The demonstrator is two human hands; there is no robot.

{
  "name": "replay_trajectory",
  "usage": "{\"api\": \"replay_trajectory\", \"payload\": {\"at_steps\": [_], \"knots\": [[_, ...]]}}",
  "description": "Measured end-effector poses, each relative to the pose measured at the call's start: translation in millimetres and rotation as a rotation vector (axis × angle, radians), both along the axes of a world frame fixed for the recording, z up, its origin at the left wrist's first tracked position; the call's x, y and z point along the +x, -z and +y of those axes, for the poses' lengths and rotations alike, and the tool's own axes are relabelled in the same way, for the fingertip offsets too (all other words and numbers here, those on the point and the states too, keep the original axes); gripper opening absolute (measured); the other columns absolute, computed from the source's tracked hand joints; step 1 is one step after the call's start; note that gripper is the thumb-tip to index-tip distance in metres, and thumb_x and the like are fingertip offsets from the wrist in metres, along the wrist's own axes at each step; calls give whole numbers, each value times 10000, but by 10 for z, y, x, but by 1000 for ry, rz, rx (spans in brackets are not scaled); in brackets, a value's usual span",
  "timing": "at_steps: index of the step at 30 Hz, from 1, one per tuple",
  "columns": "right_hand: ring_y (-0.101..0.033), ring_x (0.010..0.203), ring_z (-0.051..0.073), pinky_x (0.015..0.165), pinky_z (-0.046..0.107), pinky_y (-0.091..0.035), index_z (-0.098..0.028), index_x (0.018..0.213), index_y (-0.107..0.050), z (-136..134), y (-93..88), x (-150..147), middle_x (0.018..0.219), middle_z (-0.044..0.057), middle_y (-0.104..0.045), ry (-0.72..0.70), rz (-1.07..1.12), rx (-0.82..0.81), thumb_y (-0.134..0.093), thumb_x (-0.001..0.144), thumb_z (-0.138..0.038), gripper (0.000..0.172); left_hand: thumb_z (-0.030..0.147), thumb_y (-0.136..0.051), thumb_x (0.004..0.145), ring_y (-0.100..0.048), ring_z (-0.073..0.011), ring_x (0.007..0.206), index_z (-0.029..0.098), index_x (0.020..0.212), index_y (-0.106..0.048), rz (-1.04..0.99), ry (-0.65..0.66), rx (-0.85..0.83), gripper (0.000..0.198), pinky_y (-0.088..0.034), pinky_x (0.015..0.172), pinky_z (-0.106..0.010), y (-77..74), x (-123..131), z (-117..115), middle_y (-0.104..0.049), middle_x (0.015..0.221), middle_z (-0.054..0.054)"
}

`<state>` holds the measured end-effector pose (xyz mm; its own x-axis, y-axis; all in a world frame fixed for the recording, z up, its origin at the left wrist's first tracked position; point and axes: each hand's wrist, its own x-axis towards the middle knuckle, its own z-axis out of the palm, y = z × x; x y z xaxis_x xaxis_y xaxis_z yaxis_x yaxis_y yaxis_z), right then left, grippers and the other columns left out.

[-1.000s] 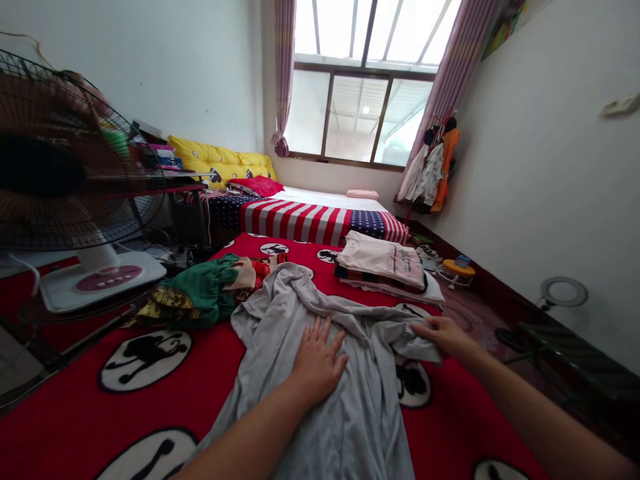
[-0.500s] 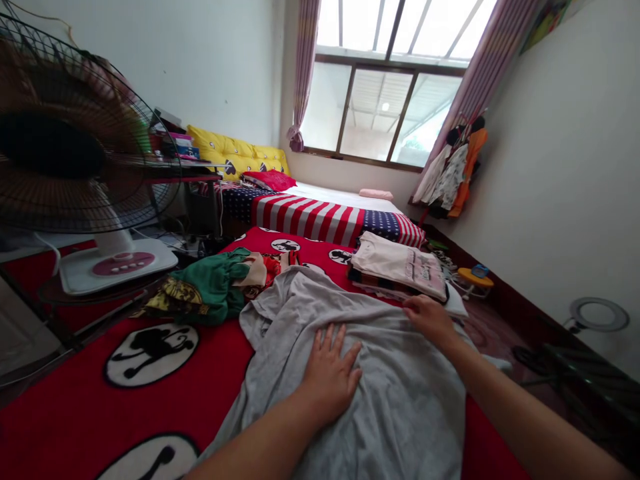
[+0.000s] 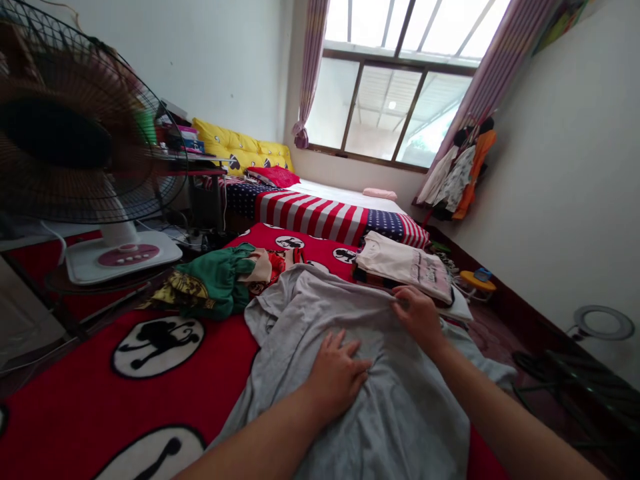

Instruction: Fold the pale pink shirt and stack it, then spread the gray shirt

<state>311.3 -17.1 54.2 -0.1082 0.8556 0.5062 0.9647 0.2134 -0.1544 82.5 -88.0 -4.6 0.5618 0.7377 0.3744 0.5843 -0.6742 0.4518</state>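
A grey shirt [image 3: 300, 333] lies spread with wrinkles on a red blanket [image 3: 210, 373] printed with white ovals and black figures. My left hand [image 3: 337, 373] rests on the middle of the shirt, palm down with fingers apart. At the shirt's upper right edge, my right hand [image 3: 417, 317] pinches the grey cloth. Just behind that hand sits a stack of folded clothes with a pale pink shirt [image 3: 400, 263] on top. Left of the grey shirt is a heap of clothes with a green garment [image 3: 217, 280].
A fan [image 3: 120, 240] stands at the left beside a desk [image 3: 200, 160]. Behind is a bed with a striped cover [image 3: 310, 213]. To the right are a yellow stool [image 3: 477, 283], a ring light [image 3: 603, 323] and clothes hanging [image 3: 460, 173] by the curtain.
My right hand has moved a little left, drawing the shirt's edge with it. The fingers of my left hand are slightly more bent. The camera view has shifted slightly.
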Motion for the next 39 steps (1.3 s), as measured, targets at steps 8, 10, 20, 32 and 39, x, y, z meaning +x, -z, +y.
{"api": "replay_trajectory", "payload": {"at_steps": [8,10,20,32,39], "knots": [[-603,700,150,652,257,-418,-210,788,-603,-832,172,-114,797,41,-659,-366,-58,-96,-460,928,-307,222,369,-479,922,-615,-149,661,177,697,-651,-109,8,130,342,-371,605,-252,-125,29,-60,-670,682,-36],[-591,660,150,632,265,-412,-206,825,-598,-743,187,-54,799,45,-653,-204,34,-50,-466,912,-318,194,364,-487,919,-611,-146,661,175,685,-640,-98,15,143,337,-355,595,-250,-127,29,-55,-666,679,-32],[-541,424,148,435,246,-359,-195,638,-589,-189,36,155,470,-8,-581,109,561,-475,-607,713,-365,186,357,-478,926,-618,-161,722,187,749,-688,-98,44,70,324,-400,657,-250,-119,25,-42,-674,725,-44],[-678,976,243,888,414,-538,-206,986,-523,199,618,-74,944,59,-717,33,1429,65,-739,575,-325,480,315,-483,920,-652,-142,762,196,990,-702,-449,5,-253,258,-452,698,-230,-68,46,31,-726,847,-27],[-679,959,240,872,392,-541,-201,985,-544,174,620,-62,962,70,-717,-54,1446,34,-745,593,-291,449,263,-559,831,-640,-141,643,163,1101,-650,-456,-46,-382,301,-477,609,-234,-392,47,483,-701,773,-25]]}}
